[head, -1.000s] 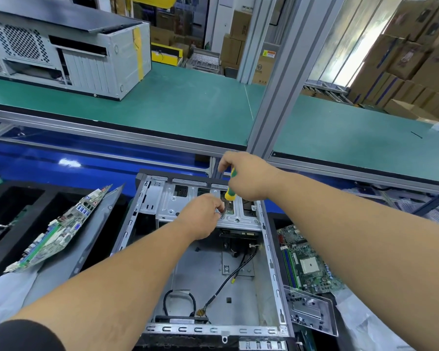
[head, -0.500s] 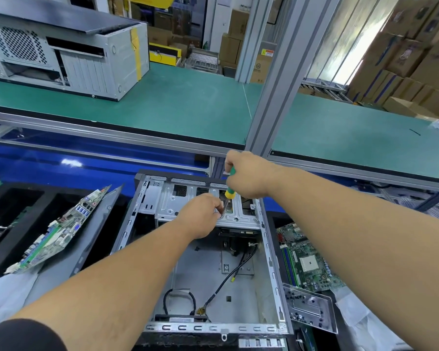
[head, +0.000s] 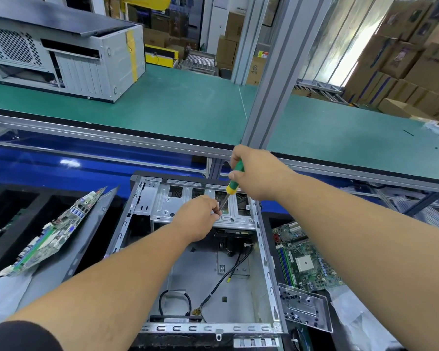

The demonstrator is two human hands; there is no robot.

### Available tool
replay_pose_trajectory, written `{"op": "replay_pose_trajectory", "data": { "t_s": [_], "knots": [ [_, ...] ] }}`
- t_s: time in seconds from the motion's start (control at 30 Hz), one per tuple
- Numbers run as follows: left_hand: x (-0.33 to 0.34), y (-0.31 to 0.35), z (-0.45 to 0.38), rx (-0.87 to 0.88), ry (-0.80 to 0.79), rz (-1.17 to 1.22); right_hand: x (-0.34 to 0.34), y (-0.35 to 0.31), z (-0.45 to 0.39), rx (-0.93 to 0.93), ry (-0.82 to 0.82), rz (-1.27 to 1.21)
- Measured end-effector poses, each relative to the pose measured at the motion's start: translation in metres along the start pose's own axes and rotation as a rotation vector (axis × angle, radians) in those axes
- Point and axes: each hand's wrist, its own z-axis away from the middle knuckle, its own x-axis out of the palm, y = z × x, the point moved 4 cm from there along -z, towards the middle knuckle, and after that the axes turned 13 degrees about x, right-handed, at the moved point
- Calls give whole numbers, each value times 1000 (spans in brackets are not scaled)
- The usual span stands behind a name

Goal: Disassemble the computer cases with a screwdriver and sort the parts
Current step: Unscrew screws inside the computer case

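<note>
Under your hands: the open computer case (head: 261,252) lies with its drive cage (head: 188,201) at the far end, just beneath both fists.
Right hand: your right hand (head: 257,171) is curled tight round the green-and-yellow screwdriver (head: 232,182), shaft slanting down toward the cage.
Left hand: your left hand (head: 198,216) pinches at the shaft close to the tip; whether a screw sits between those fingers is too small to tell.
Risk, slip: if you lean on the handle at that slant, the tip may jump the screw head and jab your left fingertips.
Risk, lost screw: a loosened screw could drop through the cage slots into the case floor among the black cables (head: 228,277).
Sorted parts: one motherboard (head: 304,259) rests just right of your right forearm, another circuit board (head: 48,234) well off to the left of your left arm.
</note>
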Motion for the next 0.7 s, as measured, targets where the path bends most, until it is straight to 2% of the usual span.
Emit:
{"op": "replay_pose_trajectory", "data": {
  "t_s": [0.2,0.43,0.53,0.7],
  "knots": [
    [-2,1,3,-20,50,15,-1,32,2,56,-22,106],
    [-13,-15,1,-199,221,390,6,55,3,74,21,168],
    [-18,-19,1,-223,280,407,9,58,3,72,31,151],
    [-17,-19,2,-218,289,399,13,59,3,81,36,148]
  ]
}}
